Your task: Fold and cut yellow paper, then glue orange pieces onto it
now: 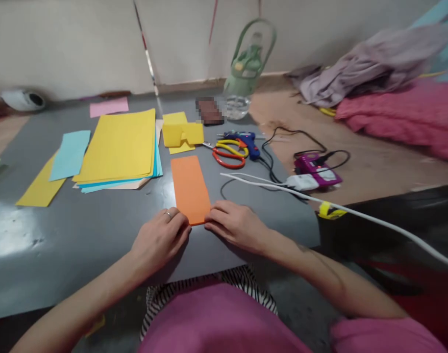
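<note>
An orange paper strip (pixel 190 189) lies lengthwise on the grey tabletop, its short near end toward me. My left hand (pixel 163 233) pinches the left corner of that end, and a ring shows on one finger. At the right corner my right hand (pixel 235 223) holds the same end between closed fingers. Just beyond the strip is a folded yellow paper piece (pixel 183 134). Scissors with red and yellow handles (pixel 229 154) rest to its right, beside a blue glue gun (pixel 246 142).
A stack of yellow and blue sheets (pixel 117 142) lies at left, near a light blue piece (pixel 69 154). At the back stands a green-topped water bottle (pixel 242 81). A white cable (pixel 374 220) crosses from a purple power strip (pixel 317 171). Cloth (pixel 400 113) is heaped at right.
</note>
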A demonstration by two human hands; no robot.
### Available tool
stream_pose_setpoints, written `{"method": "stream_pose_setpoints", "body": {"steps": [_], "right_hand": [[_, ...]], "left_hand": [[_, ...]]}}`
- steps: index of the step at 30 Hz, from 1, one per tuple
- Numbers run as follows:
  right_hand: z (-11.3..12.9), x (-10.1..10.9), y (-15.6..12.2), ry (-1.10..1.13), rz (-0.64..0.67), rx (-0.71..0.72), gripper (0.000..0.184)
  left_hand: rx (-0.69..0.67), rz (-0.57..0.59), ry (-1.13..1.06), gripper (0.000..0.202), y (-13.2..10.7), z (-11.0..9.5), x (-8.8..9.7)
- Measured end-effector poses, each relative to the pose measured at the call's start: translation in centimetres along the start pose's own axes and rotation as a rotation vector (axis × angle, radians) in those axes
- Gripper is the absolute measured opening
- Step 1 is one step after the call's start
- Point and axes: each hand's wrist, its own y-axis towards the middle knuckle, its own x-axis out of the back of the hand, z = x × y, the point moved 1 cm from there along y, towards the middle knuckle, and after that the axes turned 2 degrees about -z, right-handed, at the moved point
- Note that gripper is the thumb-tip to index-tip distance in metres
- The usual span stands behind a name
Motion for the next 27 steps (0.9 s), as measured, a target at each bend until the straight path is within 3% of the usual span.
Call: {"method": "stream_pose_setpoints", "body": {"steps": [4, 12, 18, 27], "right_hand": [[0.0, -0.3, 0.0, 0.084, -0.046, -0.045, 0.019], [0.7, -0.6, -0.8, 0.045, -0.066, -0.091, 0.021], [-0.1, -0.1, -0.6, 0.23, -0.028, -0.188, 0.018], [0.5, 0.4, 0.4, 0.205, 0.008, -0.254, 0.014]], "left_hand": [[0.094, -0.033, -0.06, 0.019, -0.2, -0.3, -0.3], [0.103, -0.167, -0.011, 0.021, -1.2, -1.5, -1.3], [0.18, -0.188, -0.157, 0.02, -0.8, -2.1, -1.0], [0.281, -0.201, -0.207, 0.016, -0.9, -2.0, -0.8]]}}
